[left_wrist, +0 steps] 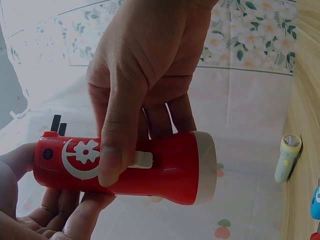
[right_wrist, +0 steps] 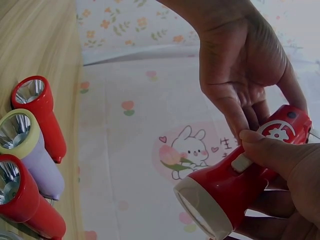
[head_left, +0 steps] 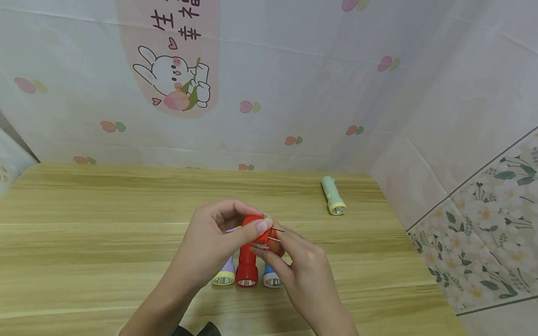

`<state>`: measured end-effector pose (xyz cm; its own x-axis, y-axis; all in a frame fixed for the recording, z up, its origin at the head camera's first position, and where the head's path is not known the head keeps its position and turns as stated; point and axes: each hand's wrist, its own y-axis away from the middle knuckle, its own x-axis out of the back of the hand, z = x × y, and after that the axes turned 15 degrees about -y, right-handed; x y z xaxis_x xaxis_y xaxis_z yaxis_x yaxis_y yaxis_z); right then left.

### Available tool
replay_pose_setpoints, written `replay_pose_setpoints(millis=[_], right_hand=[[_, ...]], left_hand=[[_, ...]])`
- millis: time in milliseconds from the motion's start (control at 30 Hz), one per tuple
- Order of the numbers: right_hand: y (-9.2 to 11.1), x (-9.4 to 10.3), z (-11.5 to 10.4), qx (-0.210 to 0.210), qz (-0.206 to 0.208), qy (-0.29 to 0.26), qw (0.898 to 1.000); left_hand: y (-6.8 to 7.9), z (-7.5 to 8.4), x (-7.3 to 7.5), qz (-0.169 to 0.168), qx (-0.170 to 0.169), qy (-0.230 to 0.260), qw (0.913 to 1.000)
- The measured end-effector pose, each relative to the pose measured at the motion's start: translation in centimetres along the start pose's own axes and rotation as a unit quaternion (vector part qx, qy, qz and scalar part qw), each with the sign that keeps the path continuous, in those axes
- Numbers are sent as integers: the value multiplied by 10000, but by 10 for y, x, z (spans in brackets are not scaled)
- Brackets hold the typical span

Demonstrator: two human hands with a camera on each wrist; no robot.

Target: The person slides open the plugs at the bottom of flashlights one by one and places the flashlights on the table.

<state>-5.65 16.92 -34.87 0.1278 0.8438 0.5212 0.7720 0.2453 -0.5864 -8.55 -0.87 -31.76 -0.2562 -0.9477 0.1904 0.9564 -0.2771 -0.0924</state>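
Both hands hold a red flashlight (left_wrist: 172,172) with a cream head rim, raised above the table. At its tail end, where two metal plug prongs (left_wrist: 56,122) stick out, my left hand (head_left: 216,236) pinches the body. My right hand (head_left: 306,268) grips the barrel, its thumb beside the cream slide switch (left_wrist: 144,159). Under the hands, flashlights lie in a row on the table: a purple one with a yellow rim (head_left: 224,277), a red one (head_left: 246,272) and a blue one with a white rim (head_left: 272,278). Another red flashlight (right_wrist: 39,115) shows in the right wrist view.
A mint-green flashlight (head_left: 333,195) lies apart at the back right of the wooden table (head_left: 84,239). Printed cloth (head_left: 274,86) hangs behind the table, and a floral panel (head_left: 493,212) stands at the right. Black pieces (head_left: 208,335) show near the wrists.
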Motion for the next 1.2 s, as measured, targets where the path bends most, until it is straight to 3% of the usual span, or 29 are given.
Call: replay_pose_setpoints(millis=[300, 633, 900, 1033, 1200], right_hand=[[-1, 0, -1, -61, -10, -7, 10000], [0, 0, -1, -405, 8, 56, 9992], [-1, 3, 0, -590, -94, 98, 9982], [-1, 4, 2, -577, -167, 102, 9981], [-2, 7, 4, -563, -248, 111, 9980]], left_hand=[[-2, 0, -2, 66, 24, -115, 9999], [-3, -2, -4, 146, -14, -275, 9995], [-5, -5, -4, 172, -247, -284, 9991], [-5, -6, -4, 27, -257, -290, 9992], [-6, -6, -2, -383, -483, -222, 9978]])
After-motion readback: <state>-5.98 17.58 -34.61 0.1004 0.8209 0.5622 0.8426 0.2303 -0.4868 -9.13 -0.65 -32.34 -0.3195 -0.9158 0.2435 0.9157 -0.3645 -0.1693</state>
